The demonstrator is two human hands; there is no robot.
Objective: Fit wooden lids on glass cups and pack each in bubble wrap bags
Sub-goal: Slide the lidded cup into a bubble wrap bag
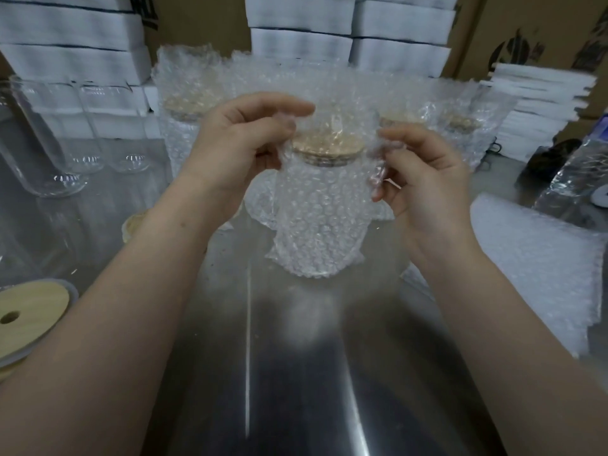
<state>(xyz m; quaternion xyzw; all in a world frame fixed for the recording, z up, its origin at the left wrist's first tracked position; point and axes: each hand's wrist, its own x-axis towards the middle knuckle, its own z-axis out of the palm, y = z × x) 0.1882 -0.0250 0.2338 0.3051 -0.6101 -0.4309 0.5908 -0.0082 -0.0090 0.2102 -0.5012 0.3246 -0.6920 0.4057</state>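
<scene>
Forearms [131, 307] over steel counter [296, 373]. Left grip [237, 143], right grip [424, 179]: each pinches the mouth of the bag [316, 192]. Cup [320, 245] upright between grips, lid [324, 143] fitted. Step: bagging. Next, likely: close mouth, set with packed cups [190, 103] beyond grips.

No text can be read; the dark printed marks [515, 49] on the brown cardboard boxes [539, 14] beyond the fingers [289, 106] are too blurred.
</scene>
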